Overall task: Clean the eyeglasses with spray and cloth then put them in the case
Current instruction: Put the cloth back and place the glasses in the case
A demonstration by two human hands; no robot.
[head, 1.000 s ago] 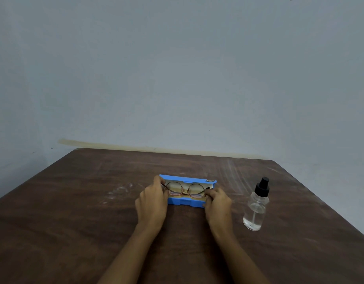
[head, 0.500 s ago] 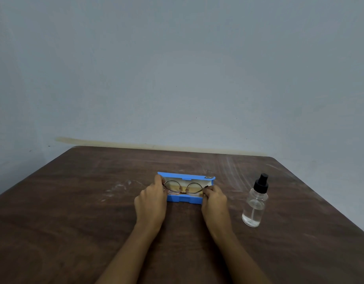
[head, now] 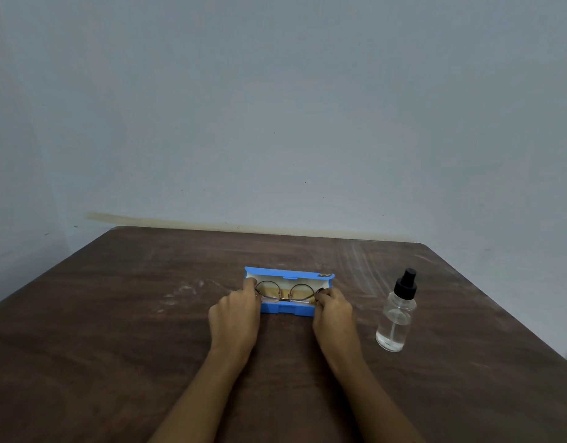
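Atop scuffed table [head: 116, 330], round wire-rimmed eyeglasses [head: 284, 299], boxy case [head: 288, 310]

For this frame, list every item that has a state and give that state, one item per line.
eyeglasses: held at both ends, low in the case opening
blue case: open, lid tipped back
spray bottle: upright on the table, black spray head on, untouched
left hand: pinches the eyeglasses' left end
right hand: pinches the eyeglasses' right end
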